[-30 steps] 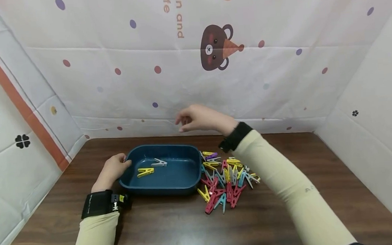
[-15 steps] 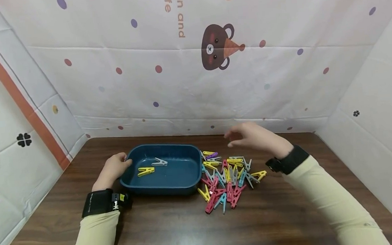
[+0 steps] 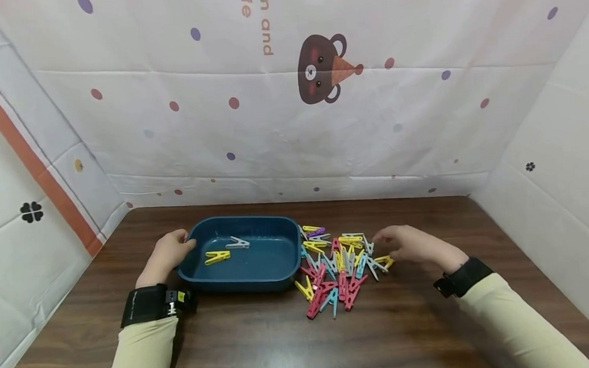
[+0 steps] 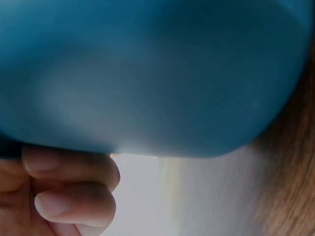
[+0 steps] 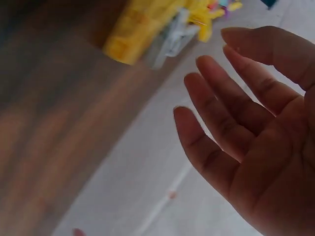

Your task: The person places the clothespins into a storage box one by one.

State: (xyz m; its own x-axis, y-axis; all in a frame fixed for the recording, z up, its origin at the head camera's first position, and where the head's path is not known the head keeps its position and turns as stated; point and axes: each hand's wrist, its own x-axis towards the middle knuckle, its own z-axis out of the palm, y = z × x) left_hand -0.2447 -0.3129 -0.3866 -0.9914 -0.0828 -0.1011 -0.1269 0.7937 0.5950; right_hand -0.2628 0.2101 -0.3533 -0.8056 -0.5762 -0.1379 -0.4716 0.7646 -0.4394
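A dark blue plastic basin (image 3: 266, 260) stands on the table, with a yellow clothespin (image 3: 217, 257) and a grey clothespin (image 3: 237, 243) lying inside. My left hand (image 3: 165, 256) holds the basin's left rim, thumb on top; the left wrist view shows curled fingers (image 4: 74, 201) against its outer wall. To the basin's right lies a pile of red, yellow, grey and light blue clothespins (image 3: 344, 286). My right hand (image 3: 417, 246) hovers at the pile's right edge, nearest a yellow clothespin (image 3: 385, 261). In the right wrist view its fingers are spread and hold nothing.
The brown wooden table (image 3: 244, 347) reaches to a patterned white cloth (image 3: 189, 140) at the back, with cloth on both sides too. A purple clothespin (image 3: 316, 232) lies at the pile's back, close to the basin.
My right hand has moved from above the basin's back right, rightward and then down to the pile's right edge. The left hand and the basin stay where they were.
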